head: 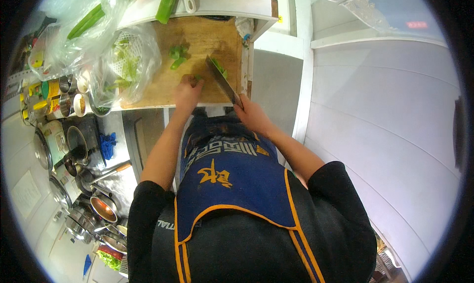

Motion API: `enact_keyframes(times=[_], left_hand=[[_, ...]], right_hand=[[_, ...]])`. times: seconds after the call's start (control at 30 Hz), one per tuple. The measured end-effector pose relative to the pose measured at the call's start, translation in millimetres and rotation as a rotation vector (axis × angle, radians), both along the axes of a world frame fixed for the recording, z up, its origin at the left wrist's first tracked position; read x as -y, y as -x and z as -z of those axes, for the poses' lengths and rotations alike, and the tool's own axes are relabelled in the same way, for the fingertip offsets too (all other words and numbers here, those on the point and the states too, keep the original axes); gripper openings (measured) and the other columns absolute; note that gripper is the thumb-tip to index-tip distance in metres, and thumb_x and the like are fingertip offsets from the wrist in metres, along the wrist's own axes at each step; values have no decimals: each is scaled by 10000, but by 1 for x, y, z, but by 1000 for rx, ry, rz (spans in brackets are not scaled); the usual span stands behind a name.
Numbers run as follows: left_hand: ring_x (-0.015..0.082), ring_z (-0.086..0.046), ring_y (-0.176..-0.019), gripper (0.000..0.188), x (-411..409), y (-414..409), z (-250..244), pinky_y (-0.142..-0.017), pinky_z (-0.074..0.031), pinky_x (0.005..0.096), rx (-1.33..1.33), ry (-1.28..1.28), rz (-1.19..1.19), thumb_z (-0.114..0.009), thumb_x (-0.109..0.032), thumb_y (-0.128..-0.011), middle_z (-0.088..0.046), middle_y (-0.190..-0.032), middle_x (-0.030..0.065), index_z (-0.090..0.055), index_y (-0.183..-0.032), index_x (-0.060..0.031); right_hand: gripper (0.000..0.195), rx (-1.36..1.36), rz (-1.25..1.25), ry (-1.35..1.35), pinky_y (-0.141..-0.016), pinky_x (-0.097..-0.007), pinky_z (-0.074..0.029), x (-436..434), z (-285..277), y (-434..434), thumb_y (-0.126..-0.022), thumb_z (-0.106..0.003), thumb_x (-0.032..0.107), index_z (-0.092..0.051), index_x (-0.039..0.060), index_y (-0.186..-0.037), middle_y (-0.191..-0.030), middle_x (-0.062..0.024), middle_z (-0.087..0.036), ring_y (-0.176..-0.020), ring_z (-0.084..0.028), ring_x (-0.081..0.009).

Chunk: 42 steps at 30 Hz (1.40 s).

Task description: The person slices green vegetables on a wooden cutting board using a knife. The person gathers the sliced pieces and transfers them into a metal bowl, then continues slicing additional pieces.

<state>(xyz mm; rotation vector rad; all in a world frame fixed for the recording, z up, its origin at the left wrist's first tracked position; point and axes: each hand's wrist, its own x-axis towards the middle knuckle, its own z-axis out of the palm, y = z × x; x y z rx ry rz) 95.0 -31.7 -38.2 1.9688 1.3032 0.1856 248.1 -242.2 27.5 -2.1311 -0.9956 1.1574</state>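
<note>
My right hand (251, 114) is closed round the handle of a kitchen knife (224, 81), whose blade points up and left over the wooden cutting board (148, 96). Cut green vegetable pieces (219, 68) lie along the blade's right side. Left of the knife, my left hand (189, 90) has its fingers curled at the board, with a small green piece (198, 77) by the fingertips; whether it grips the piece is unclear. A small group of green pieces (178, 53) lies farther up the board. A white mesh basket in a clear plastic bag (127, 57) holds pale green scraps at the board's left.
Above the board, a shelf (229, 1) holds a green stalk (167, 5), a white-handled tool (188, 0) and a plastic bag (87, 27). Seasoning containers and bowls (79, 104) stand left; pans (103, 207) are lower left. A white wall (370, 98) is on the right.
</note>
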Motion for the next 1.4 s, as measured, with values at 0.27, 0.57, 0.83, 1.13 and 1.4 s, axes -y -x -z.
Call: enact_keyframes(times=[0.27,0.57,0.83,1.13,1.4], left_hand=[[312,-711,-889,379,8,-6,-33,-780,-546,401,33,212,-240,-754,-335,-931,-718,-941,187,-640,-1077,-4],[406,-646,-1088,365,12,25,5,-906,-534,493,294,-301,198,-698,-206,-941,-659,-1180,242,-647,-1243,-8],[371,-690,-959,363,7,-2,-5,-863,-550,468,197,-22,55,-734,-185,-913,-686,-1070,188,-638,-1221,-18],[372,-649,-1101,329,22,9,12,-918,-551,472,195,-431,314,-713,-82,-876,-683,-1203,143,-674,-1202,-72],[364,-684,-1060,262,28,20,10,-902,-564,438,298,-376,318,-678,-46,-909,-709,-1174,142,-694,-1170,-61]], right_hand=[[267,20,-62,2,-737,-627,-465,2,1,-4,-1026,-573,277,-496,37,-1112,-882,-322,-667,-867,-633,-555],[269,43,-150,37,-738,-632,-473,-1,-4,0,-1024,-567,272,-511,20,-1097,-875,-326,-668,-862,-636,-555],[279,33,-166,48,-755,-630,-498,-5,-9,-2,-1031,-545,269,-501,8,-1120,-879,-332,-678,-861,-653,-553],[281,12,-157,59,-758,-628,-492,-2,-11,-2,-1027,-546,270,-503,9,-1120,-892,-325,-682,-878,-653,-548],[267,23,-152,28,-725,-622,-470,4,-4,-2,-1021,-585,267,-496,29,-1104,-866,-326,-667,-868,-638,-552]])
